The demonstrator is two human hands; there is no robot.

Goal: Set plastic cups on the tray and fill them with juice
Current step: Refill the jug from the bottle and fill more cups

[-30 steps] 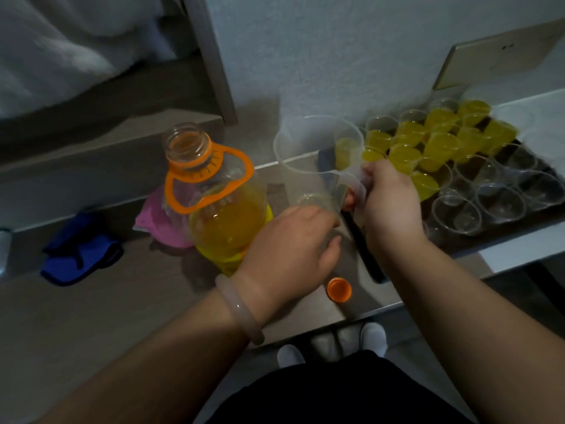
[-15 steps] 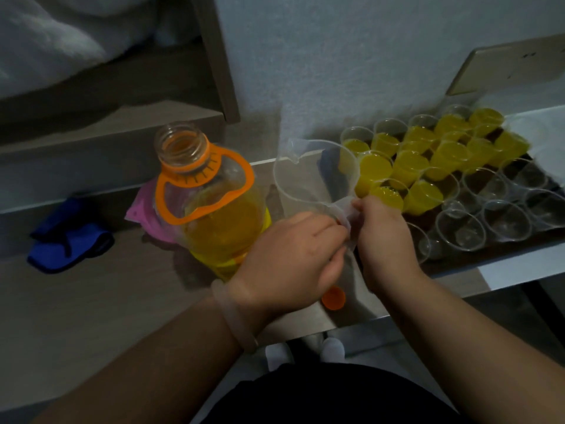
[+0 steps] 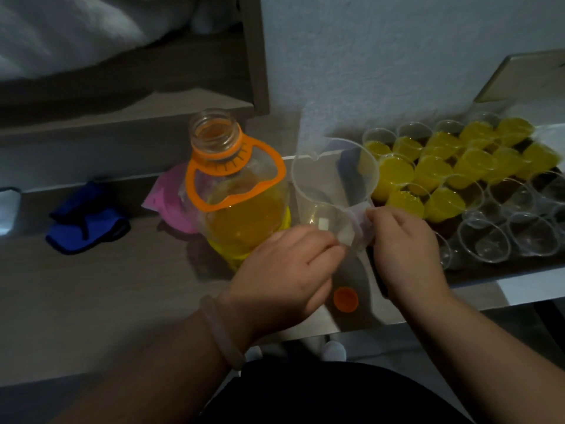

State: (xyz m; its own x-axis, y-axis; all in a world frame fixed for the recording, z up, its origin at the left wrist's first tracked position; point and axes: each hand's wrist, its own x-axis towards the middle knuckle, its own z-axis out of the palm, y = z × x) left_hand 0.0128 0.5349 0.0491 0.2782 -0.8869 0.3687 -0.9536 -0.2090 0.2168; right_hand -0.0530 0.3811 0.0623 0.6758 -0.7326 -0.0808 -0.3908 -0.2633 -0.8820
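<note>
Gripping the handle of the empty jug (image 3: pixel 330 185) in the curled fingers of left hand (image 3: pixel 284 270) and right hand (image 3: pixel 403 243), the person steadies it between the open juice bottle (image 3: pixel 244 209) and the tray (image 3: pixel 489 269), likely to refill for the unfilled cups (image 3: pixel 477 243).

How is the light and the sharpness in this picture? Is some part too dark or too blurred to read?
Head view: dim all over; only the juice bottle and the filled cups show strong colour. Head view: the clear jug has faint edges, and the empty cups carry small glints. Head view: slightly soft throughout, and the lower foreground is too dark to read.
</note>
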